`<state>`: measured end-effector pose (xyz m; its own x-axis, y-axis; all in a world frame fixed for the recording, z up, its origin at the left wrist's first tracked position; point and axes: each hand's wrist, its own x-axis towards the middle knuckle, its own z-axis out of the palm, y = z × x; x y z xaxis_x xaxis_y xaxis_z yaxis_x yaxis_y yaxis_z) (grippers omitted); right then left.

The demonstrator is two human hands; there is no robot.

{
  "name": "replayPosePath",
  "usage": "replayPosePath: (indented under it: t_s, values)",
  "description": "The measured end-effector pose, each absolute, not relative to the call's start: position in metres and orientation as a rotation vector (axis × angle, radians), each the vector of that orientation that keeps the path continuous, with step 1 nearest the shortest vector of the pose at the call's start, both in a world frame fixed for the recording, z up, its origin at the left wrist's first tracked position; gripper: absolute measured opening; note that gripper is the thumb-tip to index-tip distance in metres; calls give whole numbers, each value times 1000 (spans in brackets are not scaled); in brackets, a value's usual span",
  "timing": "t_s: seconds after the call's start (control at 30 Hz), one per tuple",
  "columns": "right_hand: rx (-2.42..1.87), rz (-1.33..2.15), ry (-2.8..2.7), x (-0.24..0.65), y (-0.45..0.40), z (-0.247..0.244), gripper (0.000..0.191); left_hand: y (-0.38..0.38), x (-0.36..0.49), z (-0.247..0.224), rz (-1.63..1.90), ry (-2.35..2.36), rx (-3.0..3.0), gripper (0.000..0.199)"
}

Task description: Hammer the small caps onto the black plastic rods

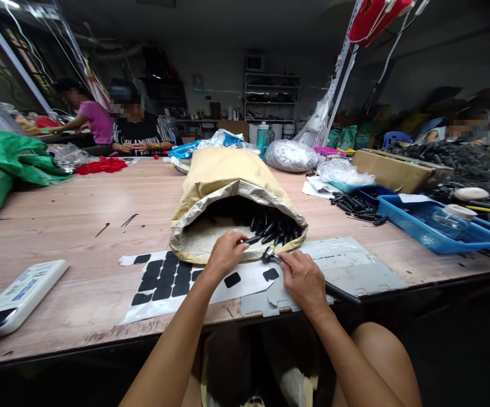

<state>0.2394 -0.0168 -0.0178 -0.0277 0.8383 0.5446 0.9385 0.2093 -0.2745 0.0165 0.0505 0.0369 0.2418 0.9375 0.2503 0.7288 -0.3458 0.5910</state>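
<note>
My left hand [224, 253] is closed at the mouth of a pale yellow sack [236, 169] lying on its side. Its fingers pinch a slim black piece [252, 240], whose exact kind I cannot make out. In my right hand [302, 277] is a small hammer [267, 254], its dark head with a yellowish end close to that piece; the black handle sticks out behind the hand. Inside the sack lie several glossy black parts [272, 226]. Under my hands is a white sheet [248, 288] with rows of black rounded squares [164, 277], beside a grey board [355, 271].
A white device [20, 297] sits at the left edge, with thin dark rods [129, 219] beyond it. Blue tray [435, 226], black parts [357, 206] and a cardboard box [397, 169] stand right. A green bag [11, 164] lies left. Co-workers [138, 127] sit across.
</note>
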Motion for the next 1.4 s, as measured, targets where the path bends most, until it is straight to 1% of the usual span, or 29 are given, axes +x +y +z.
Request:
replayPosePath:
  t_s: [0.1, 0.23, 0.43, 0.6, 0.7, 0.8, 0.9, 0.97, 1.17, 1.3, 1.4]
  values:
    - [-1631, -226, -1882, 240, -16, -19, 25, 14, -3, 28, 787, 1369, 2148, 19]
    - [-1632, -244, -1878, 240, -16, -20, 25, -10, -7, 12, 747, 1328, 2141, 20]
    - [-1652, -206, -1873, 240, -16, -18, 23, -3, 8, 4, 806, 1300, 2165, 15]
    - [-1692, -228, -1901, 240, -16, -15, 27, 2, 8, 2, 825, 1284, 2144, 15]
    - [-1657, -209, -1891, 238, -20, -9, 33, 0, 7, 2, 831, 1289, 2130, 14]
    - [-1518, -106, -1829, 231, -32, -1, 37, -1, 7, 2, 834, 1300, 2117, 15]
    - [-1364, 44, -1821, 220, -48, 5, 35, 0, 6, 1, 835, 1304, 2111, 16]
    - [-1350, 89, -1860, 212, -58, 9, 34, 0, 6, -1, 835, 1296, 2114, 17]
    - [-1332, -33, -1850, 199, -71, 11, 38, 2, 6, -2, 829, 1287, 2094, 20]
    - [-1408, -30, -1946, 196, -70, 4, 40, 2, 6, -1, 816, 1302, 2119, 10]
    - [-1444, -32, -1915, 199, -69, 4, 38, 2, 6, -2, 819, 1308, 2116, 11]
